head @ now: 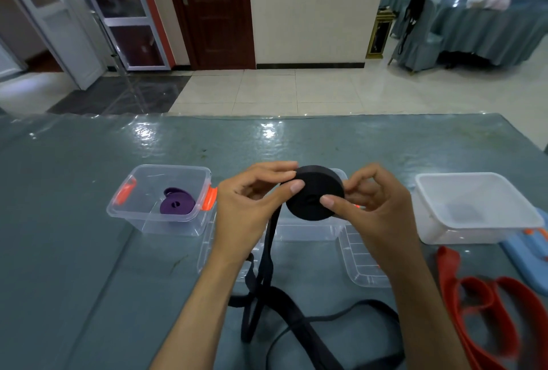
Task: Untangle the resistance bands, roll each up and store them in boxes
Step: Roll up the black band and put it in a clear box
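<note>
Black resistance band (315, 193), wound into a thick coil, is pinched between left hand (252, 203) and right hand (376, 206) above the counter (89, 266), its loose tail trailing down, apparently to feed the roll. Purple band (177, 206) sits boxed; red band (474, 304) waits.

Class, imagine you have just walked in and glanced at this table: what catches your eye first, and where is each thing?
At the centre, the left hand and right hand pinch a black band roll held above the table, its loose tail trailing down towards the near edge. To the left, a rolled purple band lies in a clear box with orange clips. At the near right, a red band lies unrolled on the table.
</note>
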Available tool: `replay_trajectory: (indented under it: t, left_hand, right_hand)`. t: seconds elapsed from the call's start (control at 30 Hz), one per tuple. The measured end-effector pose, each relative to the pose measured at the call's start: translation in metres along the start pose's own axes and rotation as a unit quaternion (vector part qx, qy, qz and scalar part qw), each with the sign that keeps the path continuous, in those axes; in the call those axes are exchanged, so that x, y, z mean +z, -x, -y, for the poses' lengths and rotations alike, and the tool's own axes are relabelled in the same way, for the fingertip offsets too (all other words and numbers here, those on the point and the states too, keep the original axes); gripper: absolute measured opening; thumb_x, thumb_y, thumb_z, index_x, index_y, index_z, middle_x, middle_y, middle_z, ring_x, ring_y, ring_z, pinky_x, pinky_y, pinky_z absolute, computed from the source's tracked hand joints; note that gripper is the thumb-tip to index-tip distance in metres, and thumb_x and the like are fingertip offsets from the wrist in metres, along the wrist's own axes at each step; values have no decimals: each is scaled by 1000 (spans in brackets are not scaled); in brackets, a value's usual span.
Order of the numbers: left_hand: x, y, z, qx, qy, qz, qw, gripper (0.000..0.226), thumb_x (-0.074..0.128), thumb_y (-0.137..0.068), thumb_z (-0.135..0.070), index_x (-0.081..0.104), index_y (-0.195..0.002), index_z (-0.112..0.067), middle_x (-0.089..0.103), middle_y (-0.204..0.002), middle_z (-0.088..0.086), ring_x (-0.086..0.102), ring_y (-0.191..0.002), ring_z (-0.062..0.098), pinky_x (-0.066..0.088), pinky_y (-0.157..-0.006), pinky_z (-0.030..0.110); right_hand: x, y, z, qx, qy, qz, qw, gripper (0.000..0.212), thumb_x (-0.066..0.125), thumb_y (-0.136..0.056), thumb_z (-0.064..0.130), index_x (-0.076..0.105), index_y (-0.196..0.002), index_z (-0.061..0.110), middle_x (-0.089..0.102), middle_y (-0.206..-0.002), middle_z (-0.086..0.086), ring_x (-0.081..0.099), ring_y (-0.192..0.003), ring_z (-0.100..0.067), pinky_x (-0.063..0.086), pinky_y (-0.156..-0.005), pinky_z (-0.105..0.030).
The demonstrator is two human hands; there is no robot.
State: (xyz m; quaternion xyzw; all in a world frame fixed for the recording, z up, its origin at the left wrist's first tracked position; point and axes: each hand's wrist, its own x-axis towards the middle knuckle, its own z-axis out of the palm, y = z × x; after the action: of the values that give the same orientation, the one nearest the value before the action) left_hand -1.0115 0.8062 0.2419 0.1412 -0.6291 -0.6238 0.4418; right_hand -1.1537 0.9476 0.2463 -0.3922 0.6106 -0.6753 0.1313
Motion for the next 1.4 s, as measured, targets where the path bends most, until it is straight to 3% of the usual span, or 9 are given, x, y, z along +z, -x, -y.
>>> replay_trajectory:
  t: [0.1, 0.23, 0.43, 0.6, 0.7, 0.87, 1.13, 1.27, 1.4]
  left_hand:
    - [-3, -1, -4, -57, -1, 20, 998, 31, 85, -78, -13, 83, -108, -21, 81, -110, 4, 77, -109, 23, 60, -95, 29]
    - [-2, -1, -10, -49, -6, -18, 999, 29, 87, -75, -11, 82, -102, -17, 83, -99, 3, 80, -96, 19, 60, -84, 21]
    - [1, 1, -8, -26, 3, -30, 999, 25, 84, -77, -8, 80, -102, -11, 80, -108, 5, 77, -105, 19, 59, -90, 23]
    - [-5, 5, -6, -48, -1, -11, 999, 30, 86, -78, -6, 82, -107, -14, 82, -105, 7, 79, -102, 24, 61, -90, 26]
    - [1, 7, -7, -32, 0, -32, 999, 29, 90, -76, -7, 82, -102, -16, 82, -100, 9, 79, -99, 27, 62, -90, 31]
    - [7, 8, -9, -34, 12, -26, 999, 32, 86, -78, -13, 82, -109, -18, 81, -110, 5, 77, -109, 21, 59, -95, 26]
    - [2, 14, -4, -38, 13, -89, 995, 23, 90, -78, -6, 83, -93, -23, 82, -93, 7, 80, -91, 21, 60, -81, 21]
    - [4, 21, 2, -53, 38, -84, 994, 22, 89, -77, -14, 84, -97, -23, 82, -100, 6, 80, -97, 20, 59, -85, 20]
    - [-4, 19, 1, -62, 20, -75, 995, 26, 89, -73, -14, 86, -95, -27, 83, -98, 3, 79, -97, 18, 59, -85, 20]
  right_hand:
    - [7, 3, 1, -12, -27, -32, 999, 33, 90, -79, 17, 65, -98, 28, 81, -93, -2, 80, -86, -20, 65, -72, -32]
    - [12, 4, -2, 38, -60, -38, 997, 33, 87, -80, 10, 57, -95, 9, 80, -100, -10, 81, -93, -27, 66, -82, -45]
    - [13, 4, 0, 41, -93, -43, 994, 37, 89, -81, 4, 58, -92, 19, 80, -95, -11, 81, -88, -29, 65, -70, -32]
    - [14, 7, -2, 53, -97, -23, 994, 42, 89, -79, 15, 52, -96, 8, 79, -103, -14, 79, -96, -32, 66, -85, -47]
    - [19, 7, 1, 25, -111, -65, 991, 37, 87, -82, 16, 55, -101, 16, 79, -100, -11, 80, -95, -31, 66, -80, -43]
    - [28, 11, -1, -15, -147, -125, 981, 33, 83, -85, 16, 62, -109, 25, 77, -105, -15, 78, -97, -34, 66, -74, -43]
    - [24, 13, -12, 8, -92, -109, 990, 18, 83, -84, 19, 65, -84, 20, 81, -98, -4, 80, -91, -23, 66, -73, -35]
    - [25, 15, -10, -30, -93, -136, 986, 25, 83, -87, 10, 71, -99, 29, 80, -97, 0, 80, -88, -21, 63, -69, -26]
    - [21, 14, -13, -4, -93, -91, 991, 17, 86, -86, 17, 71, -94, 20, 79, -101, -9, 78, -97, -30, 65, -82, -41]
